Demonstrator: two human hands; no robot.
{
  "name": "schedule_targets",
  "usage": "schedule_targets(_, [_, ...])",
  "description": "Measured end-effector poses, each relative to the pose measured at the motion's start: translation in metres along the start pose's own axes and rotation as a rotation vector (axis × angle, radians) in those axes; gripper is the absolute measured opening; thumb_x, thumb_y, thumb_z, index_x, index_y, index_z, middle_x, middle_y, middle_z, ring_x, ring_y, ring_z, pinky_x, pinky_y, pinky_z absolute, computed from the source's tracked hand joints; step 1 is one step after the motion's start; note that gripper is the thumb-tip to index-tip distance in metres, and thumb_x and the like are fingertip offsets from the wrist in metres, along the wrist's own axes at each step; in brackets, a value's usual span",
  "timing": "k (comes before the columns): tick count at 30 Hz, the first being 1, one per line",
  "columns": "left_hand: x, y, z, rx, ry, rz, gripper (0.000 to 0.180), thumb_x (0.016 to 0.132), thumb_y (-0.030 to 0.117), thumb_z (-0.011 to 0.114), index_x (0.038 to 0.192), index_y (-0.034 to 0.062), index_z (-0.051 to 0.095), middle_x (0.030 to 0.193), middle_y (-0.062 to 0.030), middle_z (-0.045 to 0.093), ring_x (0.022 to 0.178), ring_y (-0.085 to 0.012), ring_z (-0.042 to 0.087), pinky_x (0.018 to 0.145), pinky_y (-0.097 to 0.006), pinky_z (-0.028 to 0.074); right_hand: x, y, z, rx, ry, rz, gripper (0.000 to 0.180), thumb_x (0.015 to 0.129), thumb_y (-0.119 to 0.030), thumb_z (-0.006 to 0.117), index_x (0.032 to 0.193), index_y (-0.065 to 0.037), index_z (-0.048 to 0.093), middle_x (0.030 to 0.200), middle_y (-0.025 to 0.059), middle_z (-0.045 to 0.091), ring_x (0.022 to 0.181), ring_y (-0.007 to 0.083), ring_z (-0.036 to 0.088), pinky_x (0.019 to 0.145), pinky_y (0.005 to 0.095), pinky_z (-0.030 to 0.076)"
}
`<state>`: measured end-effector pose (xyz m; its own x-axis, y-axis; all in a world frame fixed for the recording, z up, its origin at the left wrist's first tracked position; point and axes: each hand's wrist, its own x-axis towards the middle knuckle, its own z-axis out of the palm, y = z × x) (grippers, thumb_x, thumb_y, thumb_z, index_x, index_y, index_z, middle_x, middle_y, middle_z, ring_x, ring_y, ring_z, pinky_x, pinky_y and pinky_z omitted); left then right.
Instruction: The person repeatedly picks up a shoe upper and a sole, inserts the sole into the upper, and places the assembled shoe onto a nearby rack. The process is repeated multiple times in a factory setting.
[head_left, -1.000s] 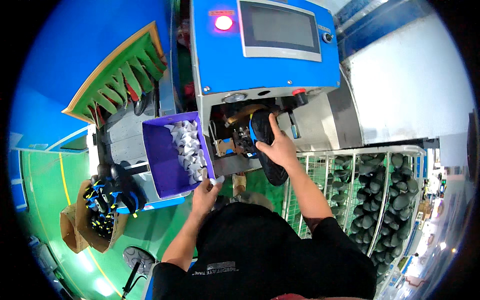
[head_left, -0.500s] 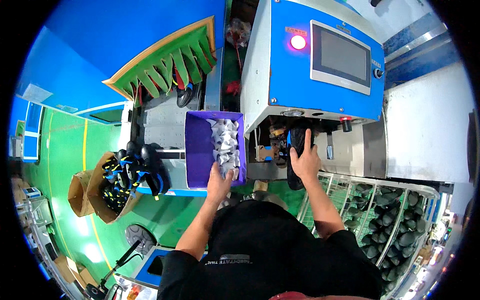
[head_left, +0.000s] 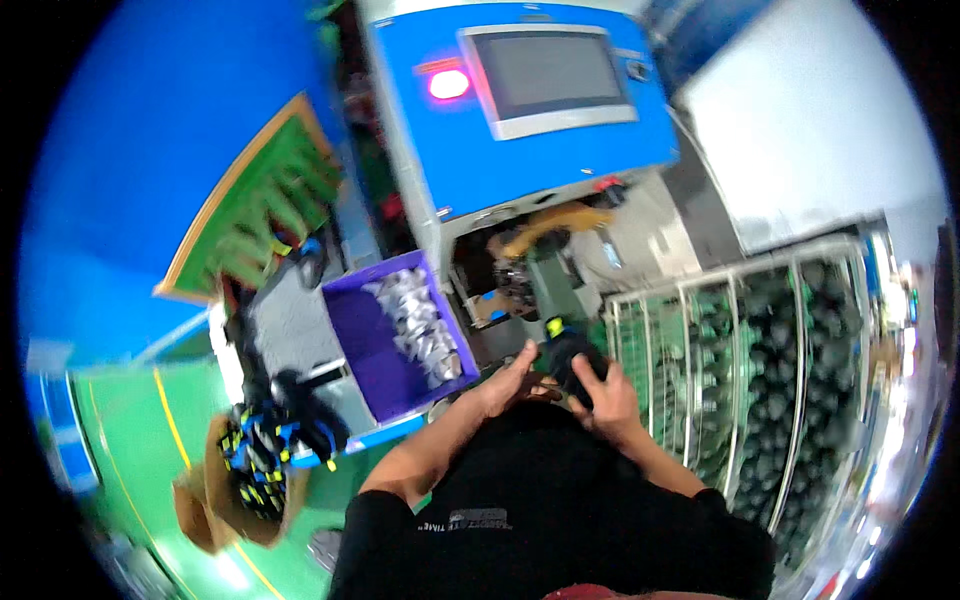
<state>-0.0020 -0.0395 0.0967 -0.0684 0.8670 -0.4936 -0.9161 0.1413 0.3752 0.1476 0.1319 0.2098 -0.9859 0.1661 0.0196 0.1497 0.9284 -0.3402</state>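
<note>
I hold a black shoe (head_left: 568, 352) close to my body, in front of a blue machine (head_left: 520, 120). My right hand (head_left: 606, 398) grips the shoe from the right side. My left hand (head_left: 512, 378) is pressed against the shoe's left side with fingers curled around it. Just left of my hands stands a purple bin (head_left: 385, 340) holding several white pieces (head_left: 420, 320).
The blue machine has a grey screen (head_left: 555, 70), a lit red lamp (head_left: 448, 84) and an open work area (head_left: 530, 262) below. A wire rack (head_left: 770, 360) full of dark shoes stands to the right. A cardboard box (head_left: 240, 480) with black, blue and yellow items sits lower left on the green floor.
My right hand pulled the black shoe away from the machine's work area toward my body. My left hand left the purple bin and joined it on the shoe.
</note>
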Motion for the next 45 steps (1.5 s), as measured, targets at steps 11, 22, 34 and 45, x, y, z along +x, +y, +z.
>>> schedule_targets(11, [0.035,-0.058,-0.024,-0.010,0.285,-0.060,0.055,0.095,0.040,0.066,0.137,0.0053,0.056,0.129,-0.0097,0.064,0.114,-0.0298,0.064,0.102,-0.049,0.052,0.094,0.054,0.027,1.668,-0.265,0.647,0.090,0.084,-0.022,0.082,0.159,-0.004,0.037,0.138,0.0111,0.060,0.123,0.0232,0.058,0.103,0.0386,0.049])
schedule_targets(22, [0.027,-0.037,0.025,-0.060,0.559,0.067,0.076,0.099,0.062,0.051,0.139,-0.0027,0.057,0.139,-0.0205,0.062,0.128,-0.0360,0.061,0.110,-0.050,0.047,-0.073,0.278,0.087,2.584,-0.082,0.651,0.060,0.102,-0.052,0.059,0.134,-0.001,0.058,0.116,0.0190,0.069,0.095,0.0300,0.073,0.071,0.0433,0.065])
schedule_targets(34, [0.065,-0.040,0.096,0.516,0.658,-0.067,0.061,0.079,0.046,0.088,0.116,0.0017,0.068,0.098,-0.0021,0.070,0.086,-0.0171,0.066,0.077,-0.035,0.053,-0.045,0.603,0.120,2.972,1.111,0.333,0.049,0.098,-0.048,0.055,0.101,0.001,0.063,0.072,0.0077,0.058,0.061,0.0177,0.059,0.056,0.0315,0.051])
schedule_targets(45, [-0.068,-0.047,0.072,0.405,0.986,-0.009,0.089,0.074,0.035,0.091,0.142,-0.0058,0.051,0.119,-0.0101,0.065,0.106,-0.0207,0.061,0.094,-0.037,0.051,-0.071,0.495,0.180,2.401,0.686,1.163,0.053,0.107,-0.048,0.047,0.071,-0.009,0.051,0.064,0.0062,0.051,0.059,0.0213,0.047,0.060,0.0364,0.044])
